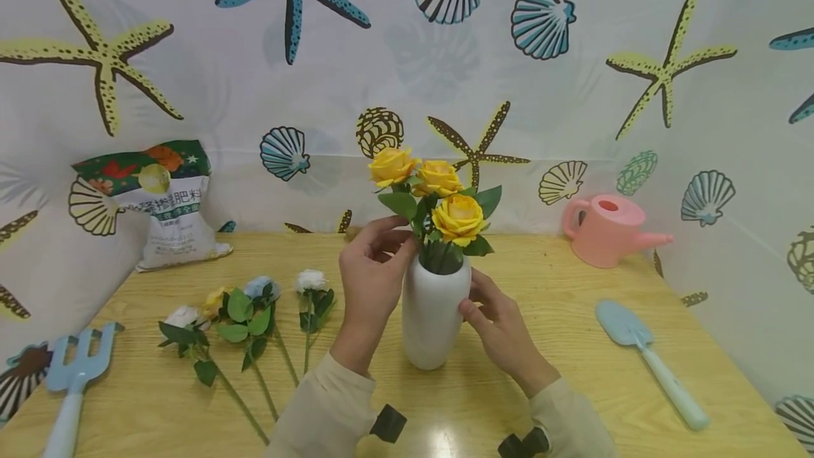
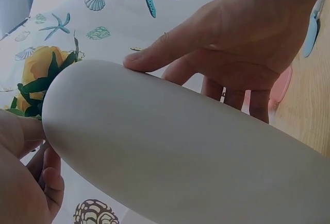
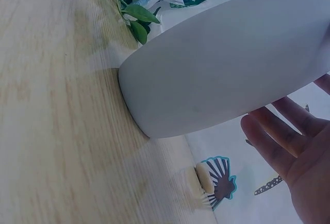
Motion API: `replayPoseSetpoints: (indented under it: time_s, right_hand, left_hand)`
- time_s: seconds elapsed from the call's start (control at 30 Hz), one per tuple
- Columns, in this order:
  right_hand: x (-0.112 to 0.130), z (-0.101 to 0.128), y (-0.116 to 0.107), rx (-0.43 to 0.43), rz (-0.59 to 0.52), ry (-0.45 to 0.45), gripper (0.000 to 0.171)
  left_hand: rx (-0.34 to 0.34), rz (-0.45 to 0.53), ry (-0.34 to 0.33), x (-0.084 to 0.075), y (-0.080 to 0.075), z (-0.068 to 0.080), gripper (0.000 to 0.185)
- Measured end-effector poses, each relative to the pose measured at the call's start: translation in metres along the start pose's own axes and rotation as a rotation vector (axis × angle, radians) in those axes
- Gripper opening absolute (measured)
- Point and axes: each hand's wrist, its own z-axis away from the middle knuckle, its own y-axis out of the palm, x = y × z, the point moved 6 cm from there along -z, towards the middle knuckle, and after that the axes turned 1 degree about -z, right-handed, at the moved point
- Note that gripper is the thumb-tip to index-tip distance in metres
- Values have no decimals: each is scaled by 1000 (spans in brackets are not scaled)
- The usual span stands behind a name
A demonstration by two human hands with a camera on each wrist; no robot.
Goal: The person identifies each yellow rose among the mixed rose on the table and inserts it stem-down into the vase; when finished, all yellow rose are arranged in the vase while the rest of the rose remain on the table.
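White vase [image 1: 435, 316]: roughly upright, base on the wooden table [image 1: 553, 281], long axis near vertical, standing between your hands. Key relation: its mouth lies just right of your left hand [image 1: 372, 278], the nearer to the yellow roses [image 1: 459, 219] in it. Left fingers curled at the stems; cannot tell whether you pinch one. Your right hand [image 1: 505, 331], partly bent, holds the flank, thumb nearside, fingers behind. Surface: smooth woodgrain. Room: loose flowers [image 1: 242, 306] left, trowel [image 1: 650, 359] well apart right, patterned cloth [image 1: 356, 76] behind.
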Motion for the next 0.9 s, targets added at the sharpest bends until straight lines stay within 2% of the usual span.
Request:
replayPoseSetpoints:
  time_s: [0.4, 0.57, 0.73, 0.9]
  right_hand:
    - [-1, 4, 2, 7, 5, 61, 49]
    - [0, 4, 2, 2, 10, 55, 48]
    - [2, 4, 3, -1, 18, 31, 48]
    - [2, 4, 4, -1, 23, 33, 47]
  left_hand:
    - [58, -19, -54, 9, -1, 0, 18]
    - [83, -65, -39, 11, -8, 0, 18]
    - [93, -123, -17, 15, -26, 0, 19]
    - [53, -135, -31, 22, -56, -1, 18]
